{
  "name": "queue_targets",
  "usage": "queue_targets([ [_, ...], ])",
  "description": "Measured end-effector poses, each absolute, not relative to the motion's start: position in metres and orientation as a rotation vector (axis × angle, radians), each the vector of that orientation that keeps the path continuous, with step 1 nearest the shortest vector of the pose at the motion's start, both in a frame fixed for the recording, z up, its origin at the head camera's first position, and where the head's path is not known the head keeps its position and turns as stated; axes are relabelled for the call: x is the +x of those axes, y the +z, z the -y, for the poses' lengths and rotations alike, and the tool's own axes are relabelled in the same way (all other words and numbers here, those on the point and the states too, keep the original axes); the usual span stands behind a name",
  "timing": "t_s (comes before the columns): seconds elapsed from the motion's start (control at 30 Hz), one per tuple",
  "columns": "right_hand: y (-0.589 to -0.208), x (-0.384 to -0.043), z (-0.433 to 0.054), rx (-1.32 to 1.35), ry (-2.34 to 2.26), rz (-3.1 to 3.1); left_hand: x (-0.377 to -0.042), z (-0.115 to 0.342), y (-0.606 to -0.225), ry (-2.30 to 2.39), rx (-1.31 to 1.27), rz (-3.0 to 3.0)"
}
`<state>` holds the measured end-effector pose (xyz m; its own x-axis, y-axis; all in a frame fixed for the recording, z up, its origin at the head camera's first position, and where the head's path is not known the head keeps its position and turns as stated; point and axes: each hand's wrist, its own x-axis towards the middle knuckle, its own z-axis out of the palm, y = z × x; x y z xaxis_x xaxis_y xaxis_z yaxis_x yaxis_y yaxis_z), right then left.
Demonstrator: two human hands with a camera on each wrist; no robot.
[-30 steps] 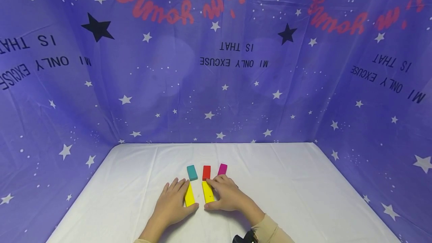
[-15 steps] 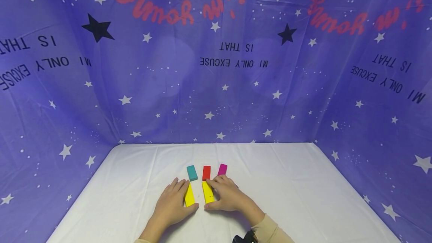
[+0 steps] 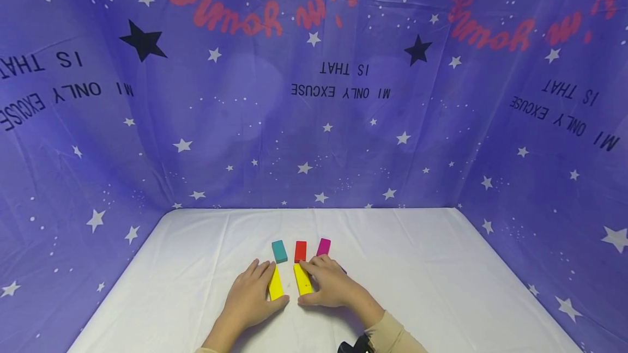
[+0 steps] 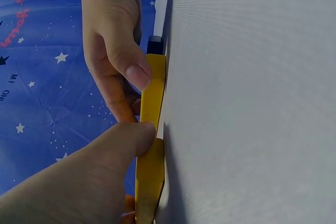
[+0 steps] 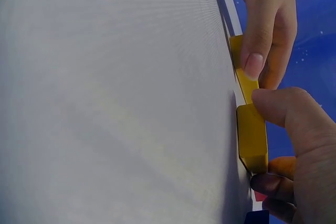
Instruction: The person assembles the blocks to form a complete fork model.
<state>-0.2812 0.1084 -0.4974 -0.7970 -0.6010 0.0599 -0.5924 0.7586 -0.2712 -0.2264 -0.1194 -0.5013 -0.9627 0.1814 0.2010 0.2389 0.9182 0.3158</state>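
Note:
Two yellow blocks lie side by side on the white cloth in the head view, a narrow gap between them. My left hand [image 3: 252, 293] holds the left yellow block [image 3: 276, 286], thumb at its near end and fingers at its far end. The right yellow block [image 3: 302, 280] is held the same way by my right hand [image 3: 331, 281]. Beyond them stand a teal block [image 3: 279, 251], a red block [image 3: 300, 251] and a magenta block [image 3: 323, 247], partly behind my right fingers. In the right wrist view, my right thumb [image 5: 286, 111] presses the end of the yellow block [image 5: 252, 137].
A dark block [image 5: 257, 217] shows at the bottom edge of the right wrist view. The white-covered table [image 3: 196, 255] is enclosed by purple star-printed cloth [image 3: 275, 140] at the back and sides. A black device [image 3: 357, 345] sits at my right wrist.

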Motion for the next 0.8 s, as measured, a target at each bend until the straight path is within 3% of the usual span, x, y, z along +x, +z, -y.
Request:
queue_targets([
  [0.8, -0.4928, -0.2827, -0.1079, -0.985, -0.442, -2.897, -0.2258, 0.1202, -0.5013, -0.508, -0.321, 2.913],
])
